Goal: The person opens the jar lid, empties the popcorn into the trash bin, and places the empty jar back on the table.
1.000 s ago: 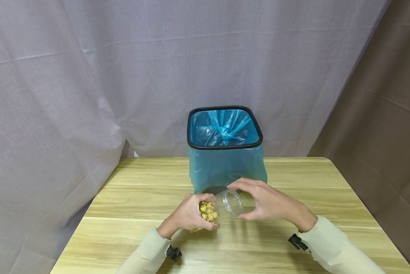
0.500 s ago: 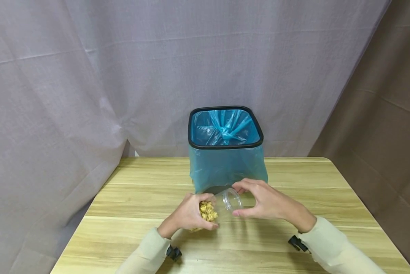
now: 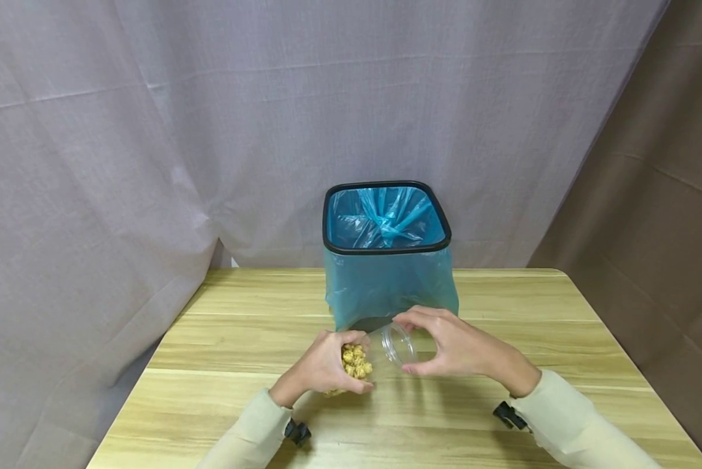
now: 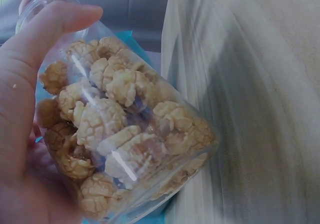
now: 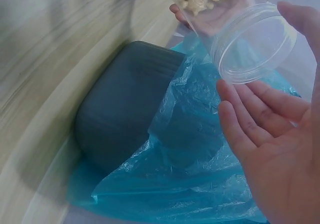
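Note:
A clear plastic jar point(image 4: 122, 109) lies tilted on its side, its mouth toward the right, partly filled with caramel popcorn point(image 3: 355, 361). My left hand point(image 3: 330, 365) grips the jar's body near its base, thumb on the near side. At the other end is a round, see-through screw lid point(image 5: 257, 44). My right hand point(image 3: 453, 342) holds this lid by its rim, with the thumb on one side and fingertips on the opposite side. In the right wrist view the palm point(image 5: 280, 169) faces the lid and does not touch it.
Just beyond the jar stands a bin point(image 3: 327, 221) with a black rim and a blue plastic bag hanging over its sides. Everything is on a light wooden table point(image 3: 239, 326). Grey curtains point(image 3: 269, 117) hang behind, a brown one point(image 3: 650, 195) at right.
The right hand's fingers and thumb have shifted slightly around the lid, spreading a little and closing back. The left hand and the jar stay in place.

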Action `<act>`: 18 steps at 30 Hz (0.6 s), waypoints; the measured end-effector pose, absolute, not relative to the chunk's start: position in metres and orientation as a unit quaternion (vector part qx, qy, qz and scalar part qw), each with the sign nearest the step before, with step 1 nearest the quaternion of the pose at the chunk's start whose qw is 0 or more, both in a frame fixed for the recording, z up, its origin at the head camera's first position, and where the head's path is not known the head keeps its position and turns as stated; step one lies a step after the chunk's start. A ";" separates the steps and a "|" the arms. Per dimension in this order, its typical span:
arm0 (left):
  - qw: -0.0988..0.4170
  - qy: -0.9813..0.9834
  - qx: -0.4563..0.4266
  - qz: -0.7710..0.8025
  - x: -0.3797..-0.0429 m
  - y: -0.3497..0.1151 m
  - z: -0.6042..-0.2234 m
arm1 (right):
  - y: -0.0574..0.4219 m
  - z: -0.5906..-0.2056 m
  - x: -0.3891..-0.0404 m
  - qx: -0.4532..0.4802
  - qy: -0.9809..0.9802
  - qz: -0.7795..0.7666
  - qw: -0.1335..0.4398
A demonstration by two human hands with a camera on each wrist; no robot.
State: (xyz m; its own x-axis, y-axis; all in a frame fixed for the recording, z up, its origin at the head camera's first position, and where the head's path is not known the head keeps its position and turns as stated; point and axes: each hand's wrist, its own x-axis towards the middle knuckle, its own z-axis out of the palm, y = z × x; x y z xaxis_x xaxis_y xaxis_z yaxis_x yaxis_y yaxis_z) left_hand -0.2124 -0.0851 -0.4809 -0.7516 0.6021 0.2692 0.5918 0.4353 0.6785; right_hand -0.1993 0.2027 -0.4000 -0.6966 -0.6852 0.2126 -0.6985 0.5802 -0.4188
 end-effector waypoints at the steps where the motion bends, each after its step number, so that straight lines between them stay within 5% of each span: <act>1: 0.007 0.847 0.352 0.399 -0.212 -0.085 -0.481 | 0.203 -0.400 -0.200 0.392 -0.888 0.239 0.014; 10: 0.013 0.844 0.356 0.401 -0.213 -0.085 -0.482 | 0.206 -0.400 -0.199 0.421 -0.876 0.235 0.014; 18: 0.023 0.845 0.350 0.404 -0.211 -0.084 -0.484 | 0.202 -0.402 -0.196 0.349 -0.903 0.251 0.006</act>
State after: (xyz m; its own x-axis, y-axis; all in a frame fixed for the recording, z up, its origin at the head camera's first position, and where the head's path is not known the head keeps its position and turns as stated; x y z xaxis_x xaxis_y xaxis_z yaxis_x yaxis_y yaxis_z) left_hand -0.2113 -0.0841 -0.4837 -0.7539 0.6105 0.2428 0.5726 0.4293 0.6985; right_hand -0.1960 0.2022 -0.4018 -0.7566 -0.6270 0.1856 -0.6328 0.6305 -0.4495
